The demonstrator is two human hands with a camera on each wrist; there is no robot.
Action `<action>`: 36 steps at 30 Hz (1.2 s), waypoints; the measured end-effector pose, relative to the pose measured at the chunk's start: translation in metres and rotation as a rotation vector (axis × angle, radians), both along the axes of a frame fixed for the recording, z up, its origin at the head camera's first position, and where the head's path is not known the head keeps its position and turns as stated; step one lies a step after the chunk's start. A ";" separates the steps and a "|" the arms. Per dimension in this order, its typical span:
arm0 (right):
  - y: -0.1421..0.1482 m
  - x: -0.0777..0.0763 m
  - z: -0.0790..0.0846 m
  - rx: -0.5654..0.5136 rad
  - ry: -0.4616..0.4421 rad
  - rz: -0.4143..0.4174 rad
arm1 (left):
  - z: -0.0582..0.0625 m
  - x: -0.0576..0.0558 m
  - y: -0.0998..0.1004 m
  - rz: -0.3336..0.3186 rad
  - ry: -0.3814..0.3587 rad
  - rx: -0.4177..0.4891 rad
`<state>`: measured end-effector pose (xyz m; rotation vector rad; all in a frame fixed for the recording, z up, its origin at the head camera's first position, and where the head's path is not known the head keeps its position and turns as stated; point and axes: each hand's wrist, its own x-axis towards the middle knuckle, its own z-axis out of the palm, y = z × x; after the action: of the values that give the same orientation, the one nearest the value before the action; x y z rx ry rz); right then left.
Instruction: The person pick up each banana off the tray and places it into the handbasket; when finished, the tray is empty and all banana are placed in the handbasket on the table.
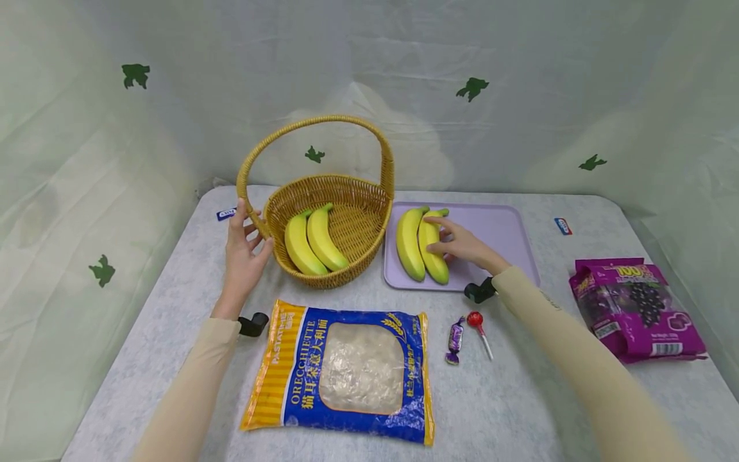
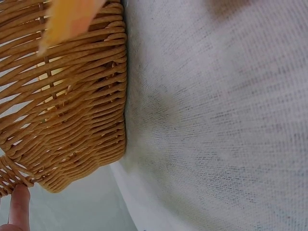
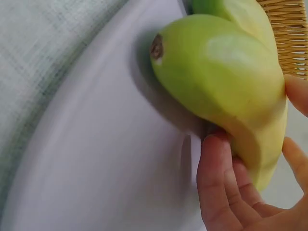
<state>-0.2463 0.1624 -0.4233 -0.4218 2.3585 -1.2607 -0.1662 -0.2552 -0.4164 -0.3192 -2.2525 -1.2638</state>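
Observation:
My left hand (image 1: 245,253) touches the left side of a woven basket (image 1: 369,263), its fingers by the foot of the tall handle. One fingertip rests against the wicker in the left wrist view. Two yellow bananas (image 1: 297,244) lie side by side in the basket. On the lilac tray (image 1: 491,224) are two more bananas, close together. My right hand (image 1: 462,244) holds the right-hand banana (image 3: 240,91), fingers on one side of it and others on the opposite side. The left-hand banana (image 1: 408,247) on the tray lies beside it, untouched by my hand.
An orecchiette pasta bag (image 1: 360,369) lies in front. Right of it are a purple wrapped candy (image 1: 455,340) and a red lollipop (image 1: 476,319). A purple grape candy bag (image 1: 641,314) is at far right. Small packets (image 1: 562,226) (image 1: 226,214) lie toward the back.

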 end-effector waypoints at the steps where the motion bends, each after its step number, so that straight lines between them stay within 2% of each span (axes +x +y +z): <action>1: 0.001 0.001 0.001 -0.006 -0.003 -0.009 | 0.000 0.000 0.000 0.002 -0.003 0.000; 5: 0.005 0.003 0.003 -0.016 -0.004 -0.031 | 0.000 0.000 0.001 0.008 -0.015 0.002; 12: 0.010 0.008 0.014 -0.048 -0.020 -0.020 | 0.028 0.018 0.020 -0.015 0.013 0.000; 16: 0.012 0.009 0.016 -0.070 -0.035 0.008 | 0.028 0.018 0.020 -0.017 0.018 0.001; 20: 0.009 0.015 0.025 -0.119 -0.050 0.092 | 0.028 0.018 0.020 -0.013 0.015 0.000; 23: 0.002 0.022 0.035 -0.138 -0.048 0.147 | 0.029 0.019 0.020 -0.007 0.009 -0.004; 29: -0.021 0.031 0.052 -0.160 -0.051 0.204 | 0.030 0.020 0.021 -0.010 0.001 0.000; 32: -0.035 0.033 0.058 -0.174 -0.042 0.249 | 0.028 0.018 0.020 -0.006 0.005 0.000; 36: -0.053 0.032 0.065 -0.177 0.002 0.312 | 0.017 0.011 0.013 -0.008 0.013 0.013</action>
<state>-0.2141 0.1090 -0.3584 -0.8125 2.0869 -1.3181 -0.1556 -0.2426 -0.3999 -0.3307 -2.2339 -1.2763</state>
